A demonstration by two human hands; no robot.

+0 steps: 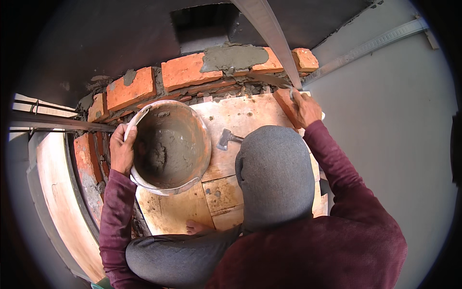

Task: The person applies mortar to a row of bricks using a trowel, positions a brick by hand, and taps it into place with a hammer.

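Observation:
My left hand (122, 150) grips the left rim of a round bucket (206, 166), thumb over the edge. Grey wet mortar (171, 156) lies inside the bucket and smears its walls. On the right, my right hand (307, 110) is closed around a trowel (269, 80), whose blade points left along the brick wall's inner edge. A red brick (287, 107) is right beside these fingers; whether they also touch it I cannot tell. Ahead, a curved course of red bricks (191, 71) carries a patch of grey mortar (234, 58) on top.
A hammer (225, 139) lies on the wooden boards (224, 195), partly hidden by my knee. One metal bar (272, 33) slants down to the wall's right end; another bar (62, 121) crosses at left. A dark wall with a square opening (204, 29) stands behind the bricks.

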